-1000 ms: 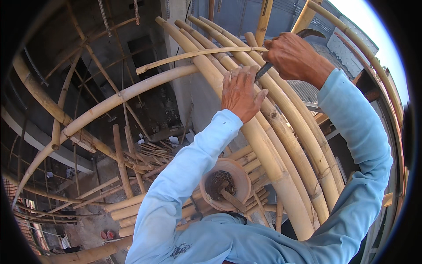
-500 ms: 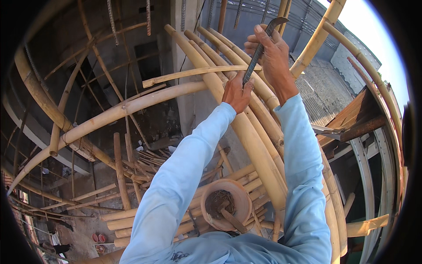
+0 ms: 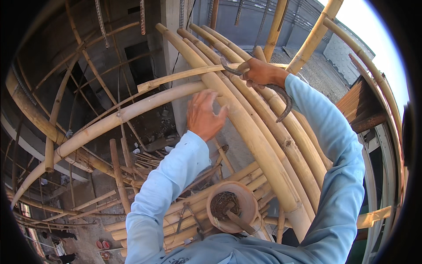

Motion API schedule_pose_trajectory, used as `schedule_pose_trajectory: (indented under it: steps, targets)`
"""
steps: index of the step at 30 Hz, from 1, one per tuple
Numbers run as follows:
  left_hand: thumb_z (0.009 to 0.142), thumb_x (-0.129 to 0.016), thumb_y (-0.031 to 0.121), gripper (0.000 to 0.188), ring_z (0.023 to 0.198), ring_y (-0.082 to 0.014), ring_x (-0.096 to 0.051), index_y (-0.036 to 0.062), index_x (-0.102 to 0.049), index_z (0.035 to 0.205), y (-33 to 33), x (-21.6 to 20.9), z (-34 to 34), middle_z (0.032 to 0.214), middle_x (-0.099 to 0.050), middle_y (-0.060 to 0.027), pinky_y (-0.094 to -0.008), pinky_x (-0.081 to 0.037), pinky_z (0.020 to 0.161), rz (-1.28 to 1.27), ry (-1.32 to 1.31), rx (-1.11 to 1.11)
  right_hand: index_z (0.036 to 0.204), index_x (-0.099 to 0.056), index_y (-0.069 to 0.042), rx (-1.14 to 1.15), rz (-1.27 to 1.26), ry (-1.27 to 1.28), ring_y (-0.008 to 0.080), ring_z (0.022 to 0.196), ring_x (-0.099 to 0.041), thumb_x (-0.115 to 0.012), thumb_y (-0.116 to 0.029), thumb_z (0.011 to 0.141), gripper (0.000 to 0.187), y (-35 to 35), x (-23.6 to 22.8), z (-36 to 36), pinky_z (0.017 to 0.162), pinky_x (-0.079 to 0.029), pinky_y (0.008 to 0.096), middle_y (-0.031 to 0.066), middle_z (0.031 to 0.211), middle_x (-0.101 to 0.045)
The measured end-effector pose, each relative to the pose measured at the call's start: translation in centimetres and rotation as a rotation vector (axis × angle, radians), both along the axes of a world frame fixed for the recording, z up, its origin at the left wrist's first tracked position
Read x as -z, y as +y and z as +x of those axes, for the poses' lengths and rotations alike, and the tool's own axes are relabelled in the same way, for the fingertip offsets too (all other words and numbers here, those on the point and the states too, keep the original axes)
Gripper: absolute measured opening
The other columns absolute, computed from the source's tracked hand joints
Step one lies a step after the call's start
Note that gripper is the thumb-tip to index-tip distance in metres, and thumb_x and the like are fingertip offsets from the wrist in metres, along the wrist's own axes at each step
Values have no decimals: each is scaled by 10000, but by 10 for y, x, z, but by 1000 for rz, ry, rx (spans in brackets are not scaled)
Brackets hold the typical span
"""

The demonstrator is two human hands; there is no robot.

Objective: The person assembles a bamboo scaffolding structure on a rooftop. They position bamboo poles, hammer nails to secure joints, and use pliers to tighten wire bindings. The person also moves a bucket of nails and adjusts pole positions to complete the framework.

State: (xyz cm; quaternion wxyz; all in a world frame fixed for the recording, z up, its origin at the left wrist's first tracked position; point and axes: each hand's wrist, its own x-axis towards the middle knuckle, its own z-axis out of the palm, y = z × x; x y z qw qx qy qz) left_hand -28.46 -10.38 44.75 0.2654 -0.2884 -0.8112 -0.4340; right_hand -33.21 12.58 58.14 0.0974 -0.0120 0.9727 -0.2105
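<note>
Okay, head view: right hand [image 3: 262, 72] is clenched around a dark, curved metal tool [image 3: 288, 104], fist over its middle, one hooked end out to the left, the other bowed end out toward the lower right. Tool sits above the far part of a row of thick, pale-yellow bamboo poles [image 3: 255, 141]; the hooked end overlaps a thin, split, light-tan bamboo strip [image 3: 176, 76], can't tell if they touch. Strip lies crosswise over the poles. Left hand [image 3: 204, 115] grasps nothing, fingers spread and a bit bent, thumb apart, near the leftmost thick pole and the upper end of a long, curved, beige bamboo pole [image 3: 118, 118]; contact there can't be told. Both arms wear light-blue fabric sleeves [image 3: 169, 185]. Lower middle, close to the torso: round, orange-brown bucket [image 3: 251, 204], thin brownish bits [image 3: 220, 203] inside, wooden handle [image 3: 239, 221] leaning out over its near rim. Stacked, straight yellow bamboo poles [image 3: 169, 229] run beside and under the bucket; slim dark tools [image 3: 180, 220] lie on them, left of the bucket. Far below, lower left: small red items [image 3: 105, 244] on the grey floor [image 3: 90, 233]. Upper left: dangling ribbed steel bars [image 3: 142, 17].
</note>
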Motion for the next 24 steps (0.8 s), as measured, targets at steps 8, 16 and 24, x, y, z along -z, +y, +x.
schedule_pose_trajectory:
  steps: [8,16,24]
  targets:
    - [860,-781,318,681,1329,-357,-524,141,-487,1448,-110,20,-179,1349,-604,-152,-554,-352,1161,-845,173,-626,1419,-563,-19,-161,530,-156,253,711,-668,-646,-155,898,544,-47,-52,-8,633,-555,437,114,873,-684]
    - [1017,-549,252,281,930,-368,-753,67,-668,1192,-108,34,-221,1032,-760,-160,-470,-592,816,-858,56,-491,1238,-730,-150,-59,808,-283,192,773,-679,-687,-304,948,331,-54,-56,-61,710,-534,392,52,916,-750]
    - [1000,-582,222,229,888,-366,-757,39,-703,1067,-118,26,-224,942,-760,-190,-460,-608,793,-875,73,-425,1276,-713,-192,-18,822,-307,153,660,-571,-689,-296,950,343,-76,-48,-103,619,-509,391,17,876,-701]
